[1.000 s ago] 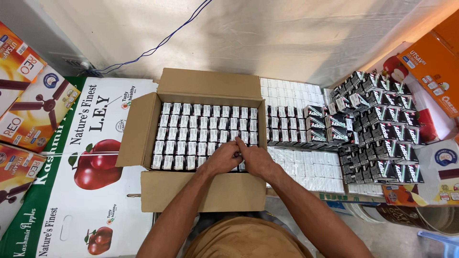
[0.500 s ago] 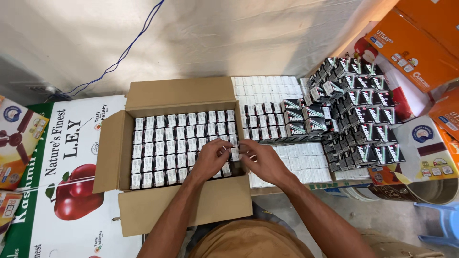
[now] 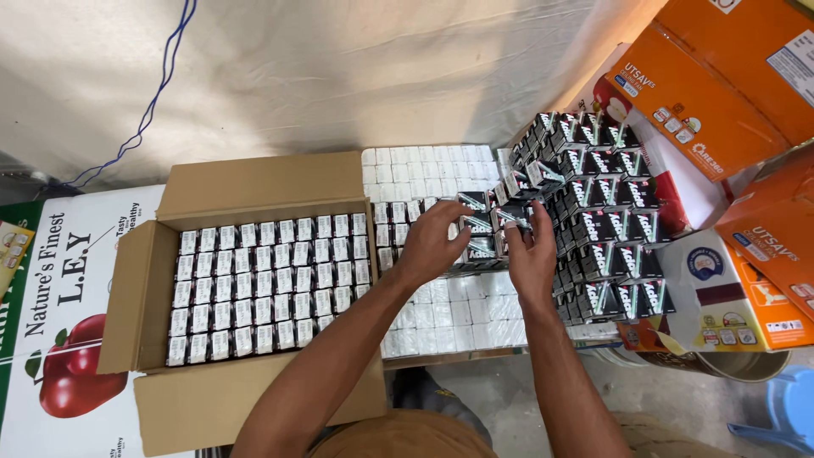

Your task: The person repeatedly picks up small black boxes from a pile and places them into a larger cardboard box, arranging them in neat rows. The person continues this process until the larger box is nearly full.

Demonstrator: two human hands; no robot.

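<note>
Both hands grip small dark cartons at the frame's centre — left hand [image 3: 431, 242], right hand [image 3: 530, 254], fingers clamped on a small dark carton row [image 3: 485, 225]. Picking step; next, carry them lower left into the open cardboard box [image 3: 254, 182] — judged nearly full.

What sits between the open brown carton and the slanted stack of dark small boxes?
In the head view, rows of white-topped small boxes fill that stretch, with both hands, left and right, over them.

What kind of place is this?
Probably a small packing or wholesale stockroom. An open cardboard carton is filled with rows of small packets, stacks of small dark boxes stand beside it, and orange cartons are piled at the right.
</note>
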